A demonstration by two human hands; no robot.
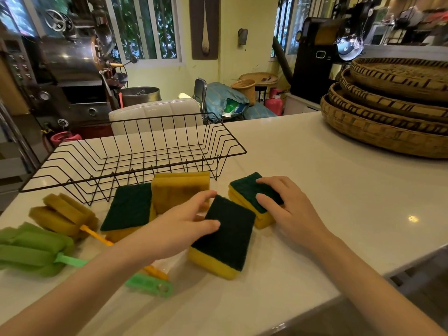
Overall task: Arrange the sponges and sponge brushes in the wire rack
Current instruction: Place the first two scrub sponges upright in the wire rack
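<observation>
An empty black wire rack [135,151] stands at the back left of the white counter. In front of it lie several yellow sponges with dark green scrub faces. My right hand [288,207] rests on the right-hand sponge stack [244,190], fingers curled over its green top. My left hand [184,224] touches the left edge of the middle sponge [225,236], thumb on its green face. A yellow-face-up sponge [180,190] and a green-topped sponge [128,207] lie behind. A yellow sponge brush [63,214] and a green sponge brush [31,251] lie at the left.
A stack of woven bamboo trays [388,110] fills the counter's back right. The counter's front edge [363,280] runs diagonally at the lower right. A white padded chair back [155,110] stands behind the rack.
</observation>
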